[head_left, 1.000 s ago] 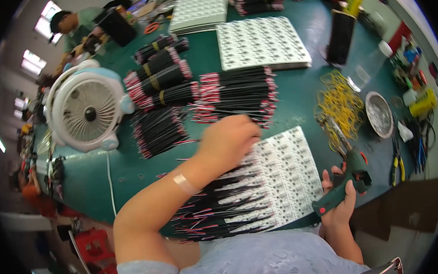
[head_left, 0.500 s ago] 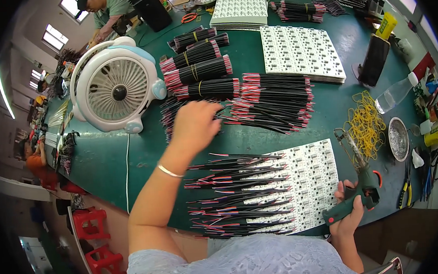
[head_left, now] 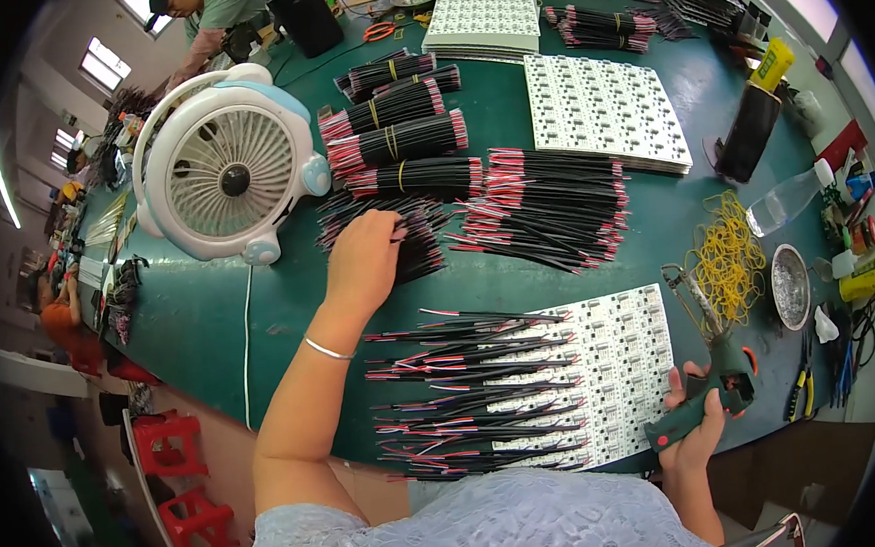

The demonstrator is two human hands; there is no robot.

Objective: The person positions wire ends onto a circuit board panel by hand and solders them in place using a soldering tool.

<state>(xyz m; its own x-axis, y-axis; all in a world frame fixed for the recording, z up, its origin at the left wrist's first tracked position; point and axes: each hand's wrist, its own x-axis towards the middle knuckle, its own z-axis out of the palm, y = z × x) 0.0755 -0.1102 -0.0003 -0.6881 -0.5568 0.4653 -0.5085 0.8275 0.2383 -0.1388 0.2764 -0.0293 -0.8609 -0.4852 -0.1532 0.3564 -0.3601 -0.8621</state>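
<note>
My left hand [head_left: 365, 263] reaches over a loose pile of thin black wires [head_left: 418, 247], its fingers drawn together. Whatever its fingertips pinch is too small to make out. To the right lies a wide bunch of black wires [head_left: 554, 206] with red and white ends. In my right hand [head_left: 697, 423] is a green soldering gun [head_left: 729, 376], its metal tip pointing up and away. Below my left hand, rows of black wires [head_left: 444, 378] with coloured ends lie partly over a white circuit board panel [head_left: 623, 362]; their right ends rest on it.
A white fan [head_left: 231, 176] stands at the left, near tied wire bundles [head_left: 399, 140]. Stacked white panels [head_left: 603, 113] lie farther back. Yellow bands [head_left: 727, 256], a metal bowl [head_left: 791, 287], a clear bottle [head_left: 789, 202] and pliers [head_left: 803, 381] sit at the right. Another person [head_left: 216, 16] works far left.
My left hand has moved left and slightly nearer, from beside the wide wire bunch to over the loose pile. My right hand keeps the soldering gun in nearly the same place.
</note>
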